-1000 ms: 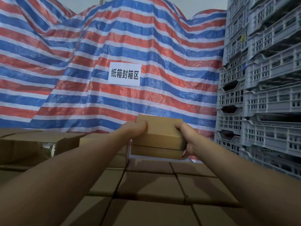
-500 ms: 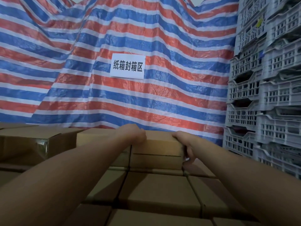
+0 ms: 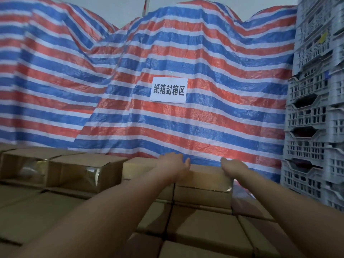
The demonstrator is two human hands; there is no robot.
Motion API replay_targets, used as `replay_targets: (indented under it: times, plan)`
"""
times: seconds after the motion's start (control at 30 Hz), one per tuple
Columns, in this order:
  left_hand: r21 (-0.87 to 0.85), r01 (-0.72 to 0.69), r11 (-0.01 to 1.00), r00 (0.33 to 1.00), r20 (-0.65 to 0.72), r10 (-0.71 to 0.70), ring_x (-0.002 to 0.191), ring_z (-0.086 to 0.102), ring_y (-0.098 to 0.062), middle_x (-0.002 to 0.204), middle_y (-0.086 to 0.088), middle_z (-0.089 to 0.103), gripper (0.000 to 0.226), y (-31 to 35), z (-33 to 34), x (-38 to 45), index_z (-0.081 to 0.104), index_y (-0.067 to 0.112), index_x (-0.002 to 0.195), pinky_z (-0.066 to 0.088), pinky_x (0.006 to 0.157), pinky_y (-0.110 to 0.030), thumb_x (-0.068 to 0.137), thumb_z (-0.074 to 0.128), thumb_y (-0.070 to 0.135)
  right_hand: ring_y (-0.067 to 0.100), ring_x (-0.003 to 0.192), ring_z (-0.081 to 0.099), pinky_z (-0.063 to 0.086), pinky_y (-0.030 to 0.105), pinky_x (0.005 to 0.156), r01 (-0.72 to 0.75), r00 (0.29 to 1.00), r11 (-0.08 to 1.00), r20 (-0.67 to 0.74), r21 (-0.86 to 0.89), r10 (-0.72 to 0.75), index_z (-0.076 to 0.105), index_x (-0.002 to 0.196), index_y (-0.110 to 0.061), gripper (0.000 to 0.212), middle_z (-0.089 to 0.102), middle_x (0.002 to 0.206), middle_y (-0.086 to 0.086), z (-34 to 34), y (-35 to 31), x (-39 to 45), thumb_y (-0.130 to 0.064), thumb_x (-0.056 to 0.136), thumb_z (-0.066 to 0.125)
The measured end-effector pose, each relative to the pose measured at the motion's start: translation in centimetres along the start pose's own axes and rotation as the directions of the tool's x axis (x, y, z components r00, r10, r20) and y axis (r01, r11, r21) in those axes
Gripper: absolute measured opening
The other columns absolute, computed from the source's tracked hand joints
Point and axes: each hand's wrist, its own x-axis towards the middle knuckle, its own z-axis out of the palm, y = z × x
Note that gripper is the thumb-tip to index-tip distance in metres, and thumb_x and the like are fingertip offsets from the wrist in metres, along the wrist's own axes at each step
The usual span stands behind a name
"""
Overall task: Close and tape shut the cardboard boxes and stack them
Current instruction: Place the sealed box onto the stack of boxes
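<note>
**Box on stack, hands flanking**

Box point(image 3: 203, 178) sits on top of the stacked boxes point(image 3: 202, 229), far row, by the tarp point(image 3: 167, 53). Left hand point(image 3: 176, 164) and right hand point(image 3: 233, 167) at its upper corners, fingers relaxed, gripping nothing.

Warehouse packing area — stacked cardboard boxes point(image 3: 202, 228), grey plastic crates point(image 3: 316, 112), striped tarpaulin point(image 3: 130, 90) — printed sign point(image 3: 168, 90).

Crates point(image 3: 316, 112) cut off rightward.
</note>
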Motion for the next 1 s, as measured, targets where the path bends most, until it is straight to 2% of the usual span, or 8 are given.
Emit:
replay_targets:
  times: [0.07,0.13,0.23,0.37,0.53,0.7,0.9,1.0]
  plan:
    - [-0.025,-0.038,0.999,0.998,-0.051,0.037,0.125,0.051,-0.028,0.141,-0.008,0.052,0.054,-0.4,-1.7,-1.5,0.046,0.017,0.138,0.042,0.100,-0.043,0.101,0.029,0.052,0.035,0.123,0.052,0.043,0.039,0.094,0.102,0.994,0.994,-0.031,-0.026,-0.103,0.047,0.139,0.001,0.055,0.050,0.143,0.020,-0.5,-1.1,-1.1,-0.041,0.105,0.034]
    - [-0.068,-0.065,0.996,0.993,-0.104,0.057,0.112,0.058,-0.024,0.129,-0.006,0.059,0.048,-0.8,-3.9,-3.2,0.052,0.017,0.130,0.047,0.088,-0.038,0.101,0.034,0.049,0.027,0.088,0.059,0.046,0.036,0.079,0.202,0.976,0.978,-0.078,-0.046,-0.206,0.062,0.104,-0.001,0.041,0.063,0.101,0.015,-1.1,-2.5,-2.5,-0.035,0.102,0.039]
    - [-0.117,-0.084,0.990,0.980,-0.192,0.060,0.083,0.060,-0.016,0.100,-0.003,0.066,0.032,-1.7,-7.9,-5.9,0.063,0.016,0.108,0.054,0.076,-0.033,0.100,0.043,0.039,0.016,0.061,0.043,0.037,0.029,0.061,0.297,0.940,0.955,-0.172,-0.021,-0.296,0.040,0.071,-0.011,0.035,0.042,0.071,0.005,-1.7,-5.9,-5.9,-0.033,0.099,0.042]
    - [-0.083,-0.101,0.991,0.958,-0.275,0.075,0.075,0.063,-0.020,0.081,-0.006,0.065,0.030,-3.7,-14.1,-9.6,0.066,0.011,0.088,0.058,0.070,-0.039,0.099,0.047,0.030,0.024,0.064,0.048,0.034,0.027,0.059,0.433,0.894,0.889,-0.195,0.148,-0.402,0.046,0.072,-0.008,0.033,0.046,0.069,0.006,-1.6,-10.7,-11.7,-0.031,0.097,0.046]
    - [-0.071,-0.068,0.995,0.943,-0.331,0.041,0.056,0.052,-0.020,0.061,-0.007,0.051,0.052,-6.5,-19.9,-13.9,0.056,0.008,0.067,0.042,0.052,-0.031,0.104,0.039,0.041,0.018,0.055,0.023,0.018,0.029,0.053,0.526,0.851,0.778,-0.226,0.344,-0.475,0.028,0.059,-0.017,0.037,0.024,0.057,0.000,0.1,-15.4,-18.7,-0.011,0.088,0.050]
    - [-0.030,-0.132,0.991,0.897,-0.429,0.106,0.043,0.038,-0.015,0.049,-0.002,0.040,0.059,-10.2,-24.2,-18.8,0.041,0.014,0.053,0.027,0.048,-0.028,0.103,0.035,0.045,0.011,0.041,0.018,0.015,0.021,0.037,0.556,0.825,0.695,-0.202,0.456,-0.527,0.026,0.053,-0.021,0.043,0.018,0.036,-0.012,2.3,-19.9,-24.5,-0.008,0.085,0.051]
    - [0.050,0.079,0.996,0.863,-0.503,-0.043,0.042,0.038,-0.017,0.045,-0.001,0.038,0.070,-15.9,-26.6,-22.3,0.043,0.015,0.048,0.027,0.047,-0.028,0.099,0.024,0.059,0.010,0.034,0.019,0.016,0.021,0.033,0.555,0.805,0.687,-0.093,0.469,-0.586,0.028,0.052,-0.018,0.041,0.019,0.032,-0.011,6.4,-23.1,-28.1,-0.007,0.087,0.048]
    - [0.142,0.175,0.974,0.850,-0.520,-0.077,0.046,0.044,-0.023,0.047,-0.006,0.044,0.076,-19.9,-27.4,-23.6,0.047,0.011,0.049,0.037,0.047,-0.032,0.100,0.018,0.059,0.010,0.030,0.020,0.017,0.020,0.032,0.588,0.759,0.644,-0.059,0.489,-0.649,0.026,0.053,-0.020,0.044,0.017,0.034,-0.010,8.9,-24.3,-28.9,-0.007,0.089,0.048]
